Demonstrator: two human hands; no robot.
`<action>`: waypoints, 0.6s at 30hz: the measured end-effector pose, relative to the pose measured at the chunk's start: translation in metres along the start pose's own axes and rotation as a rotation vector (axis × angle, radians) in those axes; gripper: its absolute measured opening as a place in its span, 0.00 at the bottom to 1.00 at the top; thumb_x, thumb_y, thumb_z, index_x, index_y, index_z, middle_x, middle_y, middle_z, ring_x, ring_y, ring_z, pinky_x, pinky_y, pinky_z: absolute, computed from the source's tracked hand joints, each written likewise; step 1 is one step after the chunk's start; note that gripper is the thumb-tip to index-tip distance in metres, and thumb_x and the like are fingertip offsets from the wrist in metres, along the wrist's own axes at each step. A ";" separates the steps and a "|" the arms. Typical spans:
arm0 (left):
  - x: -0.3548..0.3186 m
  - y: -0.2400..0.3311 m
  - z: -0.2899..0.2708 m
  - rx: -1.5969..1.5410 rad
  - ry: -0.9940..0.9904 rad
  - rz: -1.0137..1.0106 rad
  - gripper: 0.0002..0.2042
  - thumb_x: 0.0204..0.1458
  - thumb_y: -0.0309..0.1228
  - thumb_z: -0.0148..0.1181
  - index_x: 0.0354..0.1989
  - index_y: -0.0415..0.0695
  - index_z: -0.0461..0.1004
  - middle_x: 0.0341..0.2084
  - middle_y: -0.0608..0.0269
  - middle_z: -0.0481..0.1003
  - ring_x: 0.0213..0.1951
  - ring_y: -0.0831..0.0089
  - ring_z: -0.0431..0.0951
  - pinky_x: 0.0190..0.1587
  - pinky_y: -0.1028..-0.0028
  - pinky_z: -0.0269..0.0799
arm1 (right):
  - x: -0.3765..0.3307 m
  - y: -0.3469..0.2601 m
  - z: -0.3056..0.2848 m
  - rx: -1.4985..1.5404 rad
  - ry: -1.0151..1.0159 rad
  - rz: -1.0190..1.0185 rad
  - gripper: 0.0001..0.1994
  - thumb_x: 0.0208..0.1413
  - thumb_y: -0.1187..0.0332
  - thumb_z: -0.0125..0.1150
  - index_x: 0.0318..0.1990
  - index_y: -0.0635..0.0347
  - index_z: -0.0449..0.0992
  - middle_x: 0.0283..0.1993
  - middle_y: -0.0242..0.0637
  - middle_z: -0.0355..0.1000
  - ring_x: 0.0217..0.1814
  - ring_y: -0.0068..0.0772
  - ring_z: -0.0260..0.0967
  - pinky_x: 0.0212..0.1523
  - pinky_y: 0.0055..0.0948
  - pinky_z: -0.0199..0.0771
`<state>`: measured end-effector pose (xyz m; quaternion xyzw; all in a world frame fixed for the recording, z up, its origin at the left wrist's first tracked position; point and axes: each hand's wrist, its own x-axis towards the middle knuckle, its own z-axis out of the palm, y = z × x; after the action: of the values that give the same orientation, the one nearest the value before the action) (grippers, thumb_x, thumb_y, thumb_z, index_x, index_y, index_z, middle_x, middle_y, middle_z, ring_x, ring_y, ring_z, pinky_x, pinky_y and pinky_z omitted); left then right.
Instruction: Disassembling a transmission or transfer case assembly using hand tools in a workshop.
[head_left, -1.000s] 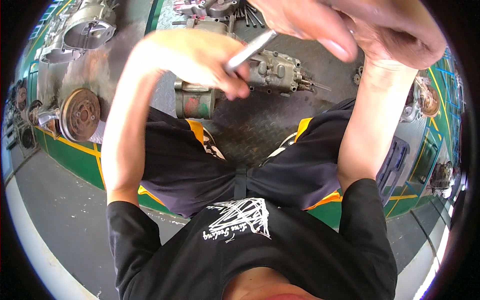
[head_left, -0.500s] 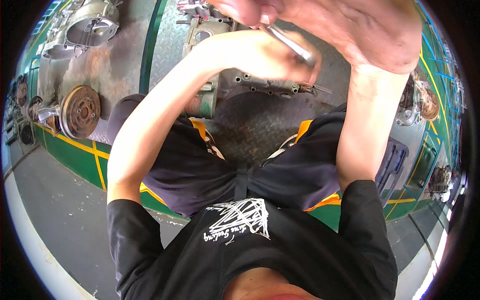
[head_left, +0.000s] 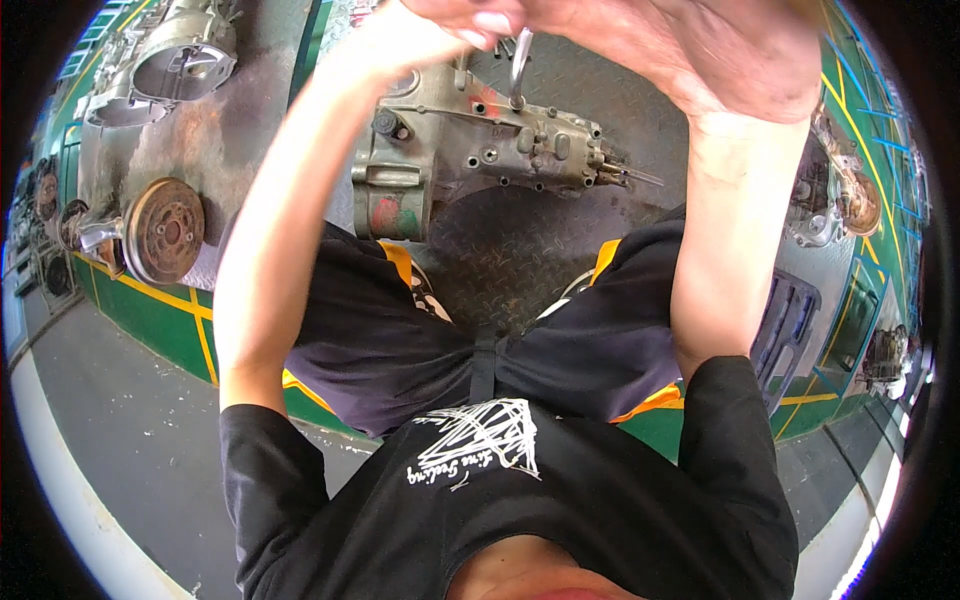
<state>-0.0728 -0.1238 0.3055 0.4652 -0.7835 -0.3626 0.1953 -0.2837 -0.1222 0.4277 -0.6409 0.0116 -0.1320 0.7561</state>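
A grey metal gearbox casing (head_left: 515, 140) with bolt holes, red and green marks and a shaft end on its right lies in front of me. My right hand (head_left: 720, 60) arches over it at the top of the view, fingers curled around the upper end of a shiny metal wrench (head_left: 520, 70). The wrench stands nearly upright, its lower end at the casing's upper edge. My left hand (head_left: 410, 35) reaches over the casing's left part, close beside the right fingers. Its own fingers are hidden or cut off by the frame.
A rusty brake drum (head_left: 167, 230) and a large open bell-shaped housing (head_left: 185, 65) sit on the metal surface to the left. At right are a dark plastic tool case (head_left: 785, 335) and rusty metal parts (head_left: 850, 205). My knees flank the casing's near side.
The wrench has gone from slanting in the air to nearly upright at the casing. My left hand has moved up and left from the wrench's lower end, uncovering the casing.
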 end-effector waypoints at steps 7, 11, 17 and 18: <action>-0.014 0.077 0.039 -0.394 -0.666 0.313 0.14 0.59 0.40 0.60 0.36 0.39 0.77 0.27 0.60 0.78 0.33 0.69 0.77 0.42 0.68 0.73 | -0.004 -0.003 0.004 -0.007 0.000 0.027 0.13 0.64 0.67 0.59 0.36 0.73 0.77 0.33 0.40 0.73 0.36 0.24 0.69 0.37 0.22 0.68; -0.038 0.057 -0.024 -0.023 -0.960 0.145 0.11 0.58 0.39 0.62 0.36 0.43 0.78 0.29 0.61 0.79 0.33 0.73 0.77 0.40 0.69 0.73 | 0.000 0.001 0.018 -0.016 0.004 0.034 0.13 0.64 0.67 0.59 0.36 0.74 0.77 0.33 0.39 0.72 0.35 0.24 0.68 0.36 0.23 0.68; -0.039 0.003 -0.063 -0.371 -0.170 -0.054 0.10 0.58 0.35 0.58 0.26 0.48 0.79 0.22 0.63 0.80 0.22 0.72 0.76 0.32 0.64 0.75 | 0.009 0.000 0.018 -0.030 0.041 -0.006 0.13 0.64 0.68 0.60 0.35 0.74 0.77 0.32 0.39 0.72 0.35 0.24 0.68 0.36 0.23 0.68; -0.031 0.003 -0.039 -0.454 -0.093 -0.043 0.10 0.58 0.34 0.57 0.25 0.48 0.79 0.21 0.63 0.80 0.20 0.72 0.76 0.31 0.63 0.75 | 0.006 0.001 0.012 -0.021 0.049 0.005 0.13 0.63 0.68 0.60 0.35 0.74 0.77 0.32 0.38 0.72 0.34 0.24 0.67 0.36 0.23 0.68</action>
<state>-0.0344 -0.1103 0.3343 0.4086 -0.6799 -0.5549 0.2508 -0.2756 -0.1114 0.4301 -0.6453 0.0330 -0.1453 0.7492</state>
